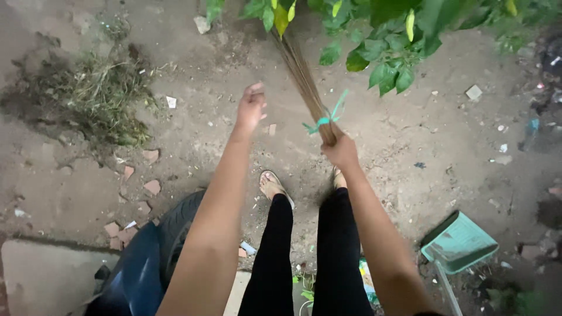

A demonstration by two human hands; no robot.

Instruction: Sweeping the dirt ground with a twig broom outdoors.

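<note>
My right hand grips the bound end of a stick broom tied with a teal string. The broom's bristles reach up and away under green leaves. My left hand is stretched out to the left of the broom, fingers loosely curled, holding nothing. Below my arms I see my legs in black trousers and my sandalled feet on bare dirt ground.
A pile of dry grass and weeds lies at the upper left. A green dustpan sits at the lower right. A dark vehicle wheel and fender stand at the lower left beside a concrete slab. Brick chips and litter are scattered about.
</note>
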